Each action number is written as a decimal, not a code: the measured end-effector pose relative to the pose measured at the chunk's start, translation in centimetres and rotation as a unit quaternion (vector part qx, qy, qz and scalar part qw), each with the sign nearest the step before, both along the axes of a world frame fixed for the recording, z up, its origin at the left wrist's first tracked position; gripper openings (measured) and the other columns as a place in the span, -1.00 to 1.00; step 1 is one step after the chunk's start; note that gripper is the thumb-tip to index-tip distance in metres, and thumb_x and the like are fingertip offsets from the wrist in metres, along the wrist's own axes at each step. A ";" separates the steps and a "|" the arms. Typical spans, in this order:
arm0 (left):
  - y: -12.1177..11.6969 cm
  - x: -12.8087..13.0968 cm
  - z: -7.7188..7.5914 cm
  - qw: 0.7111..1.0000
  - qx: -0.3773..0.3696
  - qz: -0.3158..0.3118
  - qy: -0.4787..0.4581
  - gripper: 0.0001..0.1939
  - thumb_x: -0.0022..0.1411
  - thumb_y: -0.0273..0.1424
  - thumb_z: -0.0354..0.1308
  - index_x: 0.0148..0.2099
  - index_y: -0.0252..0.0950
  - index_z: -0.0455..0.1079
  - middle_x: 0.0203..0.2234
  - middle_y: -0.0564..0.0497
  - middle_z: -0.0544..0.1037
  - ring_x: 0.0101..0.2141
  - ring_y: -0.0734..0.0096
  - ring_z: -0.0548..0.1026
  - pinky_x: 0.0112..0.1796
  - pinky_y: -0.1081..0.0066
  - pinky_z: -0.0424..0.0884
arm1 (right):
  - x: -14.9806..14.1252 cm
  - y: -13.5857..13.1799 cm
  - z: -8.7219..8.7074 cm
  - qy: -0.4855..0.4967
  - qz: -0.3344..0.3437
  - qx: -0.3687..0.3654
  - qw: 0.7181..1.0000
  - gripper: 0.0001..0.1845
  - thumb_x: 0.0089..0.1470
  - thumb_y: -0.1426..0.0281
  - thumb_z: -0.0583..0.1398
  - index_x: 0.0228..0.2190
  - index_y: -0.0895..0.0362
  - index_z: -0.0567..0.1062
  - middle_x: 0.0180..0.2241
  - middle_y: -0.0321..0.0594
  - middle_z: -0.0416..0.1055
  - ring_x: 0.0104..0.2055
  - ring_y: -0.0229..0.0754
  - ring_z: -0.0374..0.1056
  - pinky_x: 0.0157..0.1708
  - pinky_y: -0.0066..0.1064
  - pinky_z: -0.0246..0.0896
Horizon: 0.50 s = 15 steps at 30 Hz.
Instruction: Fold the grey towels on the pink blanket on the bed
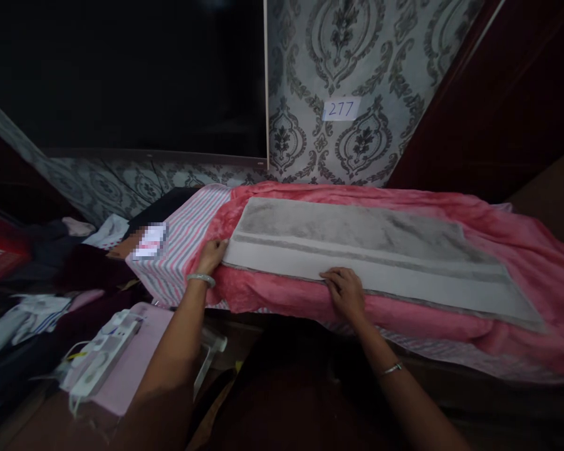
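A grey plush towel (366,228) with a smoother pale band along its front side lies spread flat on a pink-red blanket (291,294). At the towel's near left corner, my left hand (213,255) has its fingers closed on the edge. My right hand (346,289) is at the front edge, near the middle, with the thumb and fingers pinched together on the towel's border. Beneath the blanket, a striped cloth (192,225) covers the long, low surface.
A large dark television (131,75) stands behind at the left, before patterned wallpaper. Heaped clothes (37,313) lie to the left. A white power strip (103,357) rests on a pink board (143,338) near my left forearm. A paper marked 277 (341,109) is on the wall.
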State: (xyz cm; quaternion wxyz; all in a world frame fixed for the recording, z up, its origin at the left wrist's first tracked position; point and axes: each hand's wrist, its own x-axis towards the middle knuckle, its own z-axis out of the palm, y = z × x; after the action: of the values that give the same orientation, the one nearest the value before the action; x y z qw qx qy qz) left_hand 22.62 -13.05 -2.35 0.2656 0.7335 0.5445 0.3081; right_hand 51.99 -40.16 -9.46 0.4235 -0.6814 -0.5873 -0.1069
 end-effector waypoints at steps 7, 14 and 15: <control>-0.1 0.2 -0.4 0.997 -0.006 -0.015 -0.074 -0.86 0.02 -0.28 0.10 -0.51 -0.17 0.27 -0.61 0.04 0.37 -0.48 0.29 0.35 -0.40 0.32 0.26 | 0.2 0.0 0.1 -0.009 0.000 -0.007 1.000 -0.72 0.26 0.40 0.10 -0.21 0.02 0.63 -0.22 -0.15 0.48 -0.12 -0.04 0.32 -0.12 -0.17 0.20; -0.7 -0.6 -0.3 0.993 -0.014 -0.028 -0.116 -0.82 0.05 -0.22 0.11 -0.42 -0.22 0.34 -0.53 0.06 0.42 -0.44 0.34 0.38 -0.36 0.37 0.30 | 0.1 0.0 0.0 -0.010 -0.004 -0.005 1.000 -0.71 0.26 0.40 0.09 -0.20 0.00 0.63 -0.21 -0.16 0.48 -0.12 -0.04 0.31 -0.11 -0.16 0.20; -0.8 -0.7 -0.1 0.993 -0.015 -0.033 -0.111 -0.80 0.04 -0.20 0.13 -0.44 -0.23 0.34 -0.54 0.06 0.40 -0.45 0.35 0.37 -0.37 0.37 0.29 | 0.0 0.0 0.0 -0.008 -0.004 -0.006 1.000 -0.71 0.26 0.40 0.09 -0.20 0.00 0.62 -0.20 -0.16 0.48 -0.12 -0.04 0.31 -0.10 -0.15 0.20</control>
State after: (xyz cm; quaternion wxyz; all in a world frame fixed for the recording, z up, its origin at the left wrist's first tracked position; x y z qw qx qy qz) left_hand 21.96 -13.80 -2.46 0.3451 0.7083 0.4918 0.3705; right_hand 52.04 -40.19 -9.49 0.4145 -0.6849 -0.5889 -0.1109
